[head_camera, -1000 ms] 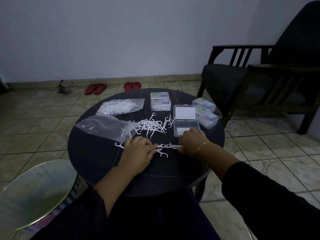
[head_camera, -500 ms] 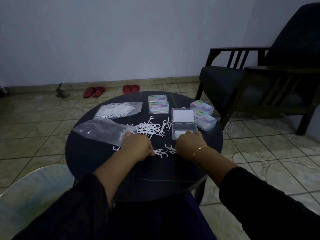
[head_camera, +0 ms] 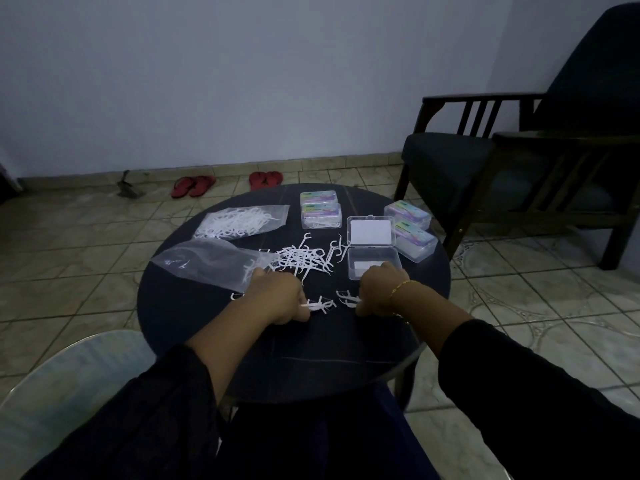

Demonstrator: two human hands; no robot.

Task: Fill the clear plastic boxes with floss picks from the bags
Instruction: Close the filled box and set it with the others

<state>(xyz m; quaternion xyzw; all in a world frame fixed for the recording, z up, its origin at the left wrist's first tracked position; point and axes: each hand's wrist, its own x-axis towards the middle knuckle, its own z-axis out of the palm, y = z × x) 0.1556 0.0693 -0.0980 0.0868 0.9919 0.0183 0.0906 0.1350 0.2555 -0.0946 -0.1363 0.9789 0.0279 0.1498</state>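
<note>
On the dark round table (head_camera: pixel 194 317) lies a loose pile of white floss picks (head_camera: pixel 304 259). An open clear plastic box (head_camera: pixel 373 261) stands right of the pile, its lid laid back. My left hand (head_camera: pixel 277 299) pinches a small bunch of floss picks (head_camera: pixel 320 304) near the table's middle. My right hand (head_camera: pixel 379 291) pinches a second small bunch of floss picks (head_camera: pixel 346 298) just in front of the open box. A nearly empty plastic bag (head_camera: pixel 211 261) lies left of the pile. Behind it is a full bag of picks (head_camera: pixel 242 221).
Two closed filled boxes (head_camera: pixel 319 209) are stacked at the table's far edge; two more closed boxes (head_camera: pixel 410 230) sit at the right. A dark wooden armchair (head_camera: pixel 519 161) stands to the right. Red slippers (head_camera: pixel 194 186) lie on the tiled floor. A pale chair (head_camera: pixel 69 379) is at lower left.
My hands have drawn apart, splitting the picks between them into two small bunches. The view has shifted slightly.
</note>
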